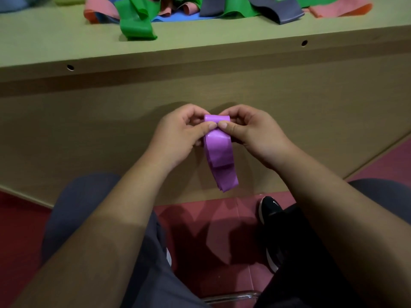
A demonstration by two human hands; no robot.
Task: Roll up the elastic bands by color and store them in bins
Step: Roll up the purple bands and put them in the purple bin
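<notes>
- The bench fills most of your view: its tall front panel faces you and its top runs across the upper edge.
- The red floor shows below the panel, between your knees.
- Your legs in dark trousers spread to either side at the bottom of the view.
- A loose pile of bands lies on the bench top, well away from your hands: a green band hangs nearest the edge, with a grey band, a pink band and a blue band behind it.
- Your left grip is closed on the purple band, thumb pressed on its front and fingers curled behind.
- Your right grip pinches the same band from the other side; the two thumb tips almost touch.
- The purple band is in the air in front of the bench panel, below the bench top. Its upper end is curled into a small roll between your fingers, and the rest hangs down as a flat doubled strip.
- A black shoe rests on the floor below the band's free end.
- Two small round holes sit in the bench's front edge.
</notes>
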